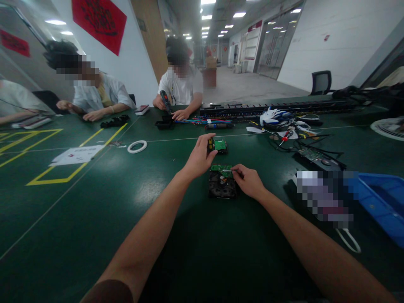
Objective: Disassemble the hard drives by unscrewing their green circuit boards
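Note:
In front of me on the green table lies a hard drive point(222, 189), its dark face up, with a green circuit board point(224, 170) across its far end. My right hand point(249, 181) is closed, thumb and forefinger pinched at the board's right edge. Just beyond is a smaller drive-like device point(220, 145) with a green board and yellow parts. My left hand point(202, 158) curves round its left end, fingers on the far side and thumb on the near side, gripping it. Part of that end is hidden by the hand.
A blue basket point(378, 202) and a blurred-out object point(325, 193) are at right. Behind them lie another board assembly point(320, 158), a red screwdriver point(285, 136) and gloves point(276, 118). A white ring point(137, 146) rests at left. Across the table, a person holds a power drill point(165, 100).

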Demonstrator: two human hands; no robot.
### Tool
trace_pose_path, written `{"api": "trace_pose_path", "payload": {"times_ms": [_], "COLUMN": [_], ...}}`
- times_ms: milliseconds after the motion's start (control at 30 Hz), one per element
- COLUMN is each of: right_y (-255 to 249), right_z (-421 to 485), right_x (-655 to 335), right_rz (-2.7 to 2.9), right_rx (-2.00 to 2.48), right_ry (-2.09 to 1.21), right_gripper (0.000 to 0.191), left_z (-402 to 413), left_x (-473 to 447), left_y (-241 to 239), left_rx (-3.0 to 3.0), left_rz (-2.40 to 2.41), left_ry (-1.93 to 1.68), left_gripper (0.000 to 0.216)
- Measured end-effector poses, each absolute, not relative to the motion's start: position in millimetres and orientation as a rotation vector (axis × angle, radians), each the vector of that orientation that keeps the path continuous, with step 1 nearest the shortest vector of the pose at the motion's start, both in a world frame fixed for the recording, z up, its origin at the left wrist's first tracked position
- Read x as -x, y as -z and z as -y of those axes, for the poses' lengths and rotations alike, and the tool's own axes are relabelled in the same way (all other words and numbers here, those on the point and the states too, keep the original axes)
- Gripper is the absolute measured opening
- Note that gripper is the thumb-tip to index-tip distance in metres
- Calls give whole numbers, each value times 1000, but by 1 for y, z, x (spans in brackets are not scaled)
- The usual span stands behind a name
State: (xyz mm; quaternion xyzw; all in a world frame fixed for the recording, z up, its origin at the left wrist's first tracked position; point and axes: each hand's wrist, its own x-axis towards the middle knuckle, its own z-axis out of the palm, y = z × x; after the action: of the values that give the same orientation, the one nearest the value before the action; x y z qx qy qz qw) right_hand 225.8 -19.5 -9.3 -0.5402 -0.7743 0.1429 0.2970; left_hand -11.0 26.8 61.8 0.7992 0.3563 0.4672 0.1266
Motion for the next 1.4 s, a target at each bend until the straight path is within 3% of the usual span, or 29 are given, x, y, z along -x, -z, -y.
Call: {"api": "trace_pose_path", "payload": {"times_ms": [467, 833, 1000, 1400], "right_y": [10, 10, 11, 11], "right_z": [20, 20, 19, 20], "right_x": [-226, -226, -227, -227], "right_rz": [2042, 2050, 2049, 2046], "right_rx": [1404, 1402, 1399, 1416], "right_ry": [-383, -389, -391, -392], "right_gripper": [19, 21, 21, 20], "left_z": [-32, -29, -29, -25], "left_x": [9, 11, 11, 13], "left_y": [-46, -62, -60, -70], "left_rx": [-2278, -2301, -2179, -2320], "left_rz": [-893, -1133, -1094, -1116], "left_ry": [-1412, -1547, -1517, -1499], "left_gripper": [56, 28, 46, 34]}}
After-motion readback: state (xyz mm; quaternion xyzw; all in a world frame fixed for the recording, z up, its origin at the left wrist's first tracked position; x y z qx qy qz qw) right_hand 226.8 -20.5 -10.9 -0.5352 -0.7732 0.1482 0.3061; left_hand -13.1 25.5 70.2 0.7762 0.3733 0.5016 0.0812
